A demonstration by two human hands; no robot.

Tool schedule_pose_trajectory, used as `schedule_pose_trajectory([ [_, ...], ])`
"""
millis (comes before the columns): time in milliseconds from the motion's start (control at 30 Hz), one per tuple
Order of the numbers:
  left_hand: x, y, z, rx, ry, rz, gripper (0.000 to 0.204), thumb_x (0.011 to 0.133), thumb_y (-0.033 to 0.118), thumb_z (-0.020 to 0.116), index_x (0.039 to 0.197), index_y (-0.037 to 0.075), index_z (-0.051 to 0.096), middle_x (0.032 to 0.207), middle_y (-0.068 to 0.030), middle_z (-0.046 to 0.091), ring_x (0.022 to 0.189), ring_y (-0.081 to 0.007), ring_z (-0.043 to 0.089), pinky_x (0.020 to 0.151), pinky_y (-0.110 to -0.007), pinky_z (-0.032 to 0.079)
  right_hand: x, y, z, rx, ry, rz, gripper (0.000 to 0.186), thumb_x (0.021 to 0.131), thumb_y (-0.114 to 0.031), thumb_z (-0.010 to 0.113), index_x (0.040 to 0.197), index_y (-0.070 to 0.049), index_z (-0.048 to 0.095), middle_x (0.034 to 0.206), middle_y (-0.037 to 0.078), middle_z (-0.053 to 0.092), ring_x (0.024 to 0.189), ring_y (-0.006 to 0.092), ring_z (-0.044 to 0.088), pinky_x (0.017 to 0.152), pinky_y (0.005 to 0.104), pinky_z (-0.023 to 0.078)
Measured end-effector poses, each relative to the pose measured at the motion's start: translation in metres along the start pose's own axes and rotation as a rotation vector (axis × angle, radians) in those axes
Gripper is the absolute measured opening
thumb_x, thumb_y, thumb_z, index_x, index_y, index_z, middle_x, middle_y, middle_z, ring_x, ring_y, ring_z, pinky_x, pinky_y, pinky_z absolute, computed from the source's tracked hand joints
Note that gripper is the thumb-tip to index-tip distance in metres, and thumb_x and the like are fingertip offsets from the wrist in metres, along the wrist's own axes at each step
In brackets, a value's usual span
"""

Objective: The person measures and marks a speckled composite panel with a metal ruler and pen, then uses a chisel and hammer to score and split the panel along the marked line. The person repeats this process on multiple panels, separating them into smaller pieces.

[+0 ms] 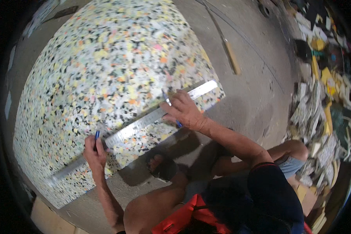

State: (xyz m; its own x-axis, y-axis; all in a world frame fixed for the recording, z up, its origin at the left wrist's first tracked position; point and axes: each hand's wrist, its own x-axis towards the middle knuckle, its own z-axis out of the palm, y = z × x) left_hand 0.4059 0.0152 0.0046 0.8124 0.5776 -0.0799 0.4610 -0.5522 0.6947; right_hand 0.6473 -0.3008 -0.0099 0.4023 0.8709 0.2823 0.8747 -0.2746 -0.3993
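Observation:
A large sheet of speckled multicolour rebonded foam (105,74) lies flat on the floor before me. Across its near part runs a long metal ruler (136,126), slanting up from lower left to right. My left hand (94,153) is closed at the ruler, with the blue end of a slim, cap-like piece (97,135) rising from its fingers. Farther right, my right hand (185,111) rests on the ruler, its fingers bent around a slim pen (167,100). The pen's pale shaft shows above the fingers and its blue end below them.
A long-bladed knife with a wooden handle (232,58) lies on the concrete floor (253,91) beyond the foam. Heaped foam and fabric scraps (312,113) line the right side. My sandalled foot (162,167) is close to the sheet's near edge.

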Motion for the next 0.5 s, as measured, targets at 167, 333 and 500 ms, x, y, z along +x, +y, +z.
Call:
schedule_pose_trajectory([
  [167, -0.061, -0.034, 0.034, -0.208, 0.021, -0.131, 0.02, 0.103, 0.011, 0.06, 0.119, -0.001, 0.064, 0.083, -0.0044, 0.066, 0.072, -0.0101, 0.062, 0.068, -0.026, 0.051, -0.051, -0.017, 0.009, 0.11, -0.007, 0.088, 0.046, 0.085, -0.022, 0.076, 0.127, -0.01, 0.061, 0.109, 0.01, 0.058, 0.112, 0.0305, 0.056, 0.118, 0.0583, 0.037],
  [333, -0.072, -0.023, 0.057, -0.218, 0.105, -0.168, 0.027, 0.098, 0.01, 0.07, 0.121, -0.002, 0.065, 0.091, -0.0076, 0.068, 0.081, -0.0143, 0.064, 0.075, -0.028, 0.052, -0.064, -0.005, 0.004, 0.059, 0.012, 0.112, 0.043, 0.084, -0.012, 0.07, 0.126, -0.009, 0.062, 0.111, 0.012, 0.06, 0.115, 0.0305, 0.057, 0.119, 0.0564, 0.036],
  [500, -0.066, 0.004, 0.05, -0.132, -0.053, -0.185, 0.033, 0.087, 0.016, 0.084, 0.112, 0.0, 0.068, 0.086, -0.0087, 0.068, 0.075, -0.0171, 0.061, 0.07, -0.032, 0.051, -0.067, 0.001, 0.004, 0.135, 0.063, 0.138, 0.044, 0.082, -0.016, 0.074, 0.124, -0.008, 0.063, 0.114, 0.013, 0.06, 0.121, 0.033, 0.056, 0.12, 0.0559, 0.035],
])
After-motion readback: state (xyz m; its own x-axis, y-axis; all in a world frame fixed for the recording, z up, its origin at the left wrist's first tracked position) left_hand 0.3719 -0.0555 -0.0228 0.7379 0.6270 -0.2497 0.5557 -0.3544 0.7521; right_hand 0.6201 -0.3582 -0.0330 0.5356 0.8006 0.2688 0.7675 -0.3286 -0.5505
